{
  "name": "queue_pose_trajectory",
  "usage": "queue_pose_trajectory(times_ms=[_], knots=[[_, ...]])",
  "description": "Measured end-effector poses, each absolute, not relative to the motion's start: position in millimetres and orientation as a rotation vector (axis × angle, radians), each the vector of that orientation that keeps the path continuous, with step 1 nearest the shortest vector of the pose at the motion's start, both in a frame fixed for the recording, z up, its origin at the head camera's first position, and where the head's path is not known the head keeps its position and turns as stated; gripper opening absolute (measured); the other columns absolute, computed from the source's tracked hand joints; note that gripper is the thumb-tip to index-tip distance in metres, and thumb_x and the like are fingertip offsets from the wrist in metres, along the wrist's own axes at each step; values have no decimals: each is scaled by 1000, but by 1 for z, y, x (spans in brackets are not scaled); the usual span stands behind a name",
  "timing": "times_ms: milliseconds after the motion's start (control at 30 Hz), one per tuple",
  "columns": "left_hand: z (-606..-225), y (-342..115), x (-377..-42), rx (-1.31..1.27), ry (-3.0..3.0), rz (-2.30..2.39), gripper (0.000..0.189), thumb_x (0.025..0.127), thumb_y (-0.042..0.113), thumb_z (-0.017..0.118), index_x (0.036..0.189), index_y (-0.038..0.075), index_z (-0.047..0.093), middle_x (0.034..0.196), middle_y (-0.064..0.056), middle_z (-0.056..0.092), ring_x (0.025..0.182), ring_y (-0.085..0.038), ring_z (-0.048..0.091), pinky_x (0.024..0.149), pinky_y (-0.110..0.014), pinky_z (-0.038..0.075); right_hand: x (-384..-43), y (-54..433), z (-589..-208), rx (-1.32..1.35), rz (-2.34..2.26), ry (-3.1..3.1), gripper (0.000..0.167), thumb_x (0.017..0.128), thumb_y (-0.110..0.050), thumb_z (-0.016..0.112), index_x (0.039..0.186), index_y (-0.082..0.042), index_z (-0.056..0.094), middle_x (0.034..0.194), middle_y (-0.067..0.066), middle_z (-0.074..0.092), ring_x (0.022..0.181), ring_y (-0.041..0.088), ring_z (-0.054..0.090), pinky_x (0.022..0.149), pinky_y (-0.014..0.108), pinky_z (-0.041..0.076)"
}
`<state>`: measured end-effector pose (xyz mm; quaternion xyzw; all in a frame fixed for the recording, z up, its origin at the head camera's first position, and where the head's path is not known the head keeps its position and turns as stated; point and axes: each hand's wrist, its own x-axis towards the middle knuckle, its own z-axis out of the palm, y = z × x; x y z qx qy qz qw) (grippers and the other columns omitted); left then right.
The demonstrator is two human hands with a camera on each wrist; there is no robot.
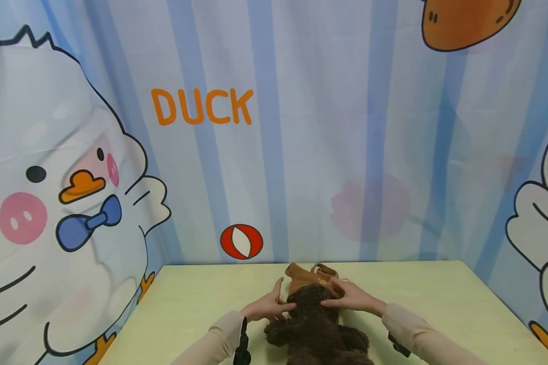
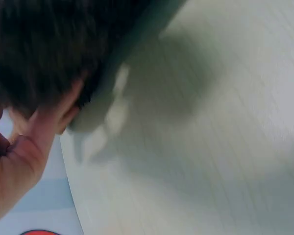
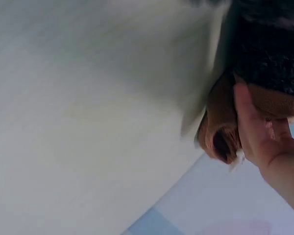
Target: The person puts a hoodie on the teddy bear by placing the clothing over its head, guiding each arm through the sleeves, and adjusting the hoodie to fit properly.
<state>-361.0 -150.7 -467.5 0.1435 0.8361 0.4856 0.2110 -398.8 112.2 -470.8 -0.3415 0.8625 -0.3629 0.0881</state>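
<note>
A dark brown plush toy (image 1: 312, 324) lies on the table, its far end tucked against a tan-brown cloth garment (image 1: 303, 279). At its left side my left hand (image 1: 269, 304) grips the fur, thumb on top and index finger raised apart. My right hand (image 1: 353, 296) holds the garment from the right, thumb lying over the fur. In the left wrist view, fur (image 2: 44, 49) covers the left fingertips. The right wrist view shows a finger pressed along the garment (image 3: 220, 120), beside a rolled, sleeve-like opening.
The pale yellow-green table (image 1: 201, 289) ends at a blue striped curtain (image 1: 310, 152) printed with ducks and a red-and-white ball (image 1: 241, 242). Dark wrist straps (image 1: 242, 339) sit on both sleeves.
</note>
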Motion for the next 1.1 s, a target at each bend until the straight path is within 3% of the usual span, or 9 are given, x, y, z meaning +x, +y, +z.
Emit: queue_pose_trajectory(times_ms=[133, 300, 433, 567, 733, 900, 1100], knots=[[-468, -152, -364, 463, 2379, 1317, 79, 84, 12, 60, 144, 11, 9, 104, -22, 60, 72, -26, 63, 62, -39, 51, -399, 111, -467, -1100, -1034, 2563, 37, 82, -39, 61, 105, -13, 48, 64, -4, 41, 50, 3, 31, 51, 23, 30], [-473, -145, -366, 677, 2667, 1109, 75, 70, 2, 72, 134, 10, 32, 113, -19, 45, 81, -25, 57, 61, -30, 50, -397, 106, -465, -1171, -1004, 2615, 46, 81, -41, 61, 113, -9, 52, 63, -4, 46, 47, 3, 31, 50, 21, 32], [-475, -141, -367, 809, 2814, 1022, 72, 68, 3, 74, 130, 11, 38, 123, -16, 41, 92, -25, 51, 66, -28, 47, -397, 103, -463, -1065, -984, 2678, 48, 80, -44, 60, 111, -8, 55, 87, 2, 59, 67, 9, 51, 61, 28, 42], [-477, -140, -365, 839, 2884, 1005, 57, 71, 7, 73, 122, 8, 47, 111, -12, 42, 79, -17, 45, 60, -23, 41, -396, 99, -459, -1051, -983, 2699, 44, 80, -43, 61, 106, -8, 57, 103, 9, 61, 88, 23, 60, 70, 36, 48], [-480, -138, -363, 872, 2939, 966, 45, 72, 15, 72, 113, 7, 54, 103, -5, 43, 77, -11, 40, 60, -21, 36, -392, 92, -453, -1161, -811, 2805, 36, 79, -39, 63, 99, -10, 57, 92, 3, 60, 77, 16, 58, 64, 31, 46], [-478, -135, -361, 985, 2999, 817, 36, 73, 21, 72, 104, 6, 61, 94, -2, 53, 73, -7, 47, 60, -20, 40, -387, 85, -449, -1226, -622, 2851, 21, 79, -28, 63, 90, -12, 53, 71, -5, 50, 51, 4, 36, 50, 22, 31], [-477, -132, -358, 1121, 3102, 542, 15, 74, 22, 71, 79, 12, 61, 74, 5, 54, 57, -1, 42, 51, -15, 33, -382, 83, -454, -1380, -483, 2909, 21, 78, -23, 64, 85, -16, 46, 67, -8, 41, 52, 3, 30, 50, 20, 26]])
